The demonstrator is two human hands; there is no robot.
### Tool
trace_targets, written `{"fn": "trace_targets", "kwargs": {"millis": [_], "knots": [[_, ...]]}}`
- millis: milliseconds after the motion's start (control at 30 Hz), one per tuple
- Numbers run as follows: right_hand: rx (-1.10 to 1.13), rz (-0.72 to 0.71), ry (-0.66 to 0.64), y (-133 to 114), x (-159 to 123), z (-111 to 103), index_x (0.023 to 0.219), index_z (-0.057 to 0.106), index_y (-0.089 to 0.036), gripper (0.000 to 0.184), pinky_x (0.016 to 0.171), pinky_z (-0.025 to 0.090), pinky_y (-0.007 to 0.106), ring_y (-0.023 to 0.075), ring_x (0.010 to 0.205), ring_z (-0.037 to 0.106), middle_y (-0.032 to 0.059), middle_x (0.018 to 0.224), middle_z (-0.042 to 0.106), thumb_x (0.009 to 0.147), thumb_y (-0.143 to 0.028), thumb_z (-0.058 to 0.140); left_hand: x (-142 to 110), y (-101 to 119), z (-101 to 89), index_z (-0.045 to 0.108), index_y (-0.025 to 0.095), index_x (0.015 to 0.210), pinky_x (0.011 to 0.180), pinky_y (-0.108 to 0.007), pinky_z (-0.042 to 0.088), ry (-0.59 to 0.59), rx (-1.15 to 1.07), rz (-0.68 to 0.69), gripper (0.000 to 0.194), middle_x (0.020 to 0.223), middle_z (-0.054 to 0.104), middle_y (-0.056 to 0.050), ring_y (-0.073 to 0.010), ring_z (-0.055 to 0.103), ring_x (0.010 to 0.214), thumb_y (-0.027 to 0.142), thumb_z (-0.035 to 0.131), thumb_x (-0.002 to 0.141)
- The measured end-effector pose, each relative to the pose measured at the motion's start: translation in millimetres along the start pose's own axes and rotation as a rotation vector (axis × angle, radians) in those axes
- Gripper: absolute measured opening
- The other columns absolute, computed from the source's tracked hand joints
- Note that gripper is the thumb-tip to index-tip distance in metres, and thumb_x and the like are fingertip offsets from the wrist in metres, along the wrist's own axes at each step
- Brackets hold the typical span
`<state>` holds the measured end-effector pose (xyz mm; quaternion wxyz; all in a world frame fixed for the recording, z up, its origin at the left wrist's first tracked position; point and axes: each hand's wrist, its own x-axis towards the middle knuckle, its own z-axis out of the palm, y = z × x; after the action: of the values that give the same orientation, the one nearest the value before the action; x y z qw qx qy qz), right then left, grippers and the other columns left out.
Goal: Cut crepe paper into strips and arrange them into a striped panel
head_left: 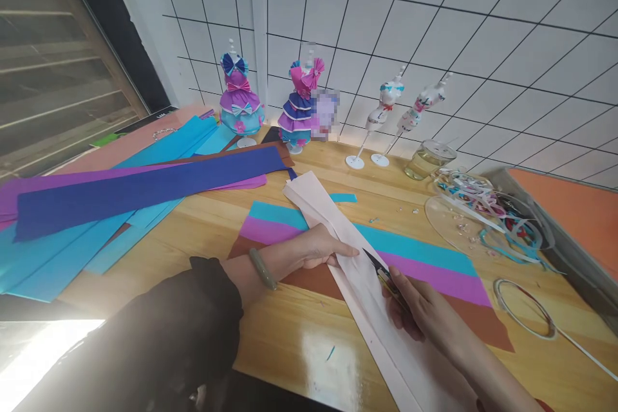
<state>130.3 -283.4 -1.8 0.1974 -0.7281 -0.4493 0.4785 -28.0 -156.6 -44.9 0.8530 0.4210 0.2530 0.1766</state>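
Viewing remotely, I record the left hand (322, 247) pinching the pale pink strip (360, 288), thumb uppermost; the strip extends from this grip toward eleven and five o'clock. The right hand (419, 306) grips dark snips (381, 271) at the thumb's four o'clock, tips near the strip's edge. Blade contact: I cannot tell.

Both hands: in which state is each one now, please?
Left hand: closed, holding the long, folded pale-pink paper strip.
Right hand: closed, holding the small dark-bladed scissors.
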Motion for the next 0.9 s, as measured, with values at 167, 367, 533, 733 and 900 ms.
{"fn": "trace_targets", "kwargs": {"millis": [167,367,533,733,900], "knots": [[-0.004,-0.043,-0.012,-5.0,1.8,1.5,0.057,0.041,-0.02,0.052,0.042,0.03,0.023,0.0097,0.038,0.04,-0.0028,0.047,0.048,0.085,-0.06,0.021,1.4,-1.9,-2.4,0.067,0.013,0.091,0.076,-0.034,0.051,-0.001,0.013,0.013,0.041,0.099,0.066,-0.013,-0.023,0.063,0.089,0.023,0.079,0.053],[-0.059,-0.044,0.007,-7.5,0.8,3.5,0.055,0.039,-0.021,0.055,0.044,0.029,0.024,0.0101,0.039,0.035,-0.0037,0.045,0.042,0.085,-0.061,0.017,3.4,-5.2,-3.0,0.066,0.013,0.089,0.074,-0.033,0.051,-0.017,-0.033,0.041,0.039,0.096,0.067,-0.011,-0.0205,0.064,0.084,0.022,0.078,0.054],[-0.101,-0.076,0.075,-1.6,1.5,3.9,0.055,0.035,-0.021,0.051,0.045,0.024,0.024,0.0098,0.044,0.031,-0.0052,0.046,0.034,0.085,-0.06,0.022,3.0,-3.7,-2.1,0.067,0.012,0.087,0.074,-0.033,0.052,-0.023,-0.038,0.031,0.036,0.091,0.068,-0.01,-0.0197,0.064,0.081,0.021,0.078,0.054],[-0.075,-0.049,0.142,1.2,2.9,6.5,0.057,0.029,-0.022,0.047,0.046,0.021,0.025,0.0102,0.045,0.027,-0.006,0.047,0.029,0.084,-0.06,0.027,0.7,0.5,0.1,0.067,0.011,0.085,0.075,-0.038,0.051,-0.026,-0.068,0.004,0.037,0.088,0.068,-0.01,-0.0209,0.063,0.081,0.02,0.079,0.051],[-0.07,-0.044,0.157,0.6,3.7,9.1,0.057,0.028,-0.022,0.047,0.048,0.02,0.026,0.0109,0.045,0.027,-0.0059,0.047,0.028,0.084,-0.061,0.027,1.2,2.2,1.5,0.066,0.01,0.084,0.078,-0.041,0.05,0.016,-0.082,-0.019,0.044,0.088,0.067,-0.012,-0.0239,0.063,0.085,0.021,0.082,0.044]]}}
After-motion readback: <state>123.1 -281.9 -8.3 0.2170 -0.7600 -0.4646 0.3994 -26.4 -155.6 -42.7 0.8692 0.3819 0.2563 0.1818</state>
